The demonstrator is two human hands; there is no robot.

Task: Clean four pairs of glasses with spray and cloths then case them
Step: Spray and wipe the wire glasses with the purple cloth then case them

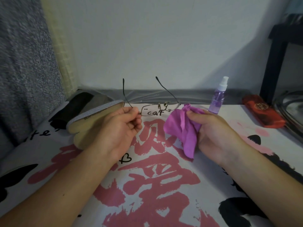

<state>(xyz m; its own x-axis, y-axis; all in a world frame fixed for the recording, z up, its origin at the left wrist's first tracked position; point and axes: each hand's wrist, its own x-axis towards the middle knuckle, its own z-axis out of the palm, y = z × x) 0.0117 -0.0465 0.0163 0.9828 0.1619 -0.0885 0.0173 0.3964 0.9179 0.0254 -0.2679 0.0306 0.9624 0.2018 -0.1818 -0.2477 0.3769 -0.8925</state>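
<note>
At the far left a dark glasses case [77, 105] lay on the printed tablecloth [157, 185], and just beside it an open grey case with a tan lining [91, 122] sat partly behind your left wrist. Your left hand [121, 126] was curled, its thumb and fingertips pinching the left corner of the thin wire-framed glasses [157, 108] where the temple meets the lens. You held the glasses above the cloth between your two hands, with both temple arms unfolded and pointing up and away from you toward the wall. The word "cat" on the tablecloth showed through the left lens.

Your right hand [213, 128] gripped a bunched purple cleaning cloth [182, 128], thumb on top and fingers curled beneath, with its loose end hanging toward the table. The cloth's upper edge sat right against the right lens; whether it actually touched the glass was hard to tell.

Beyond your right hand a purple spray bottle [218, 97] with a white nozzle stood upright near the wall. Farther right, well apart from your hands, lay a closed red glasses case [264, 112].
</note>
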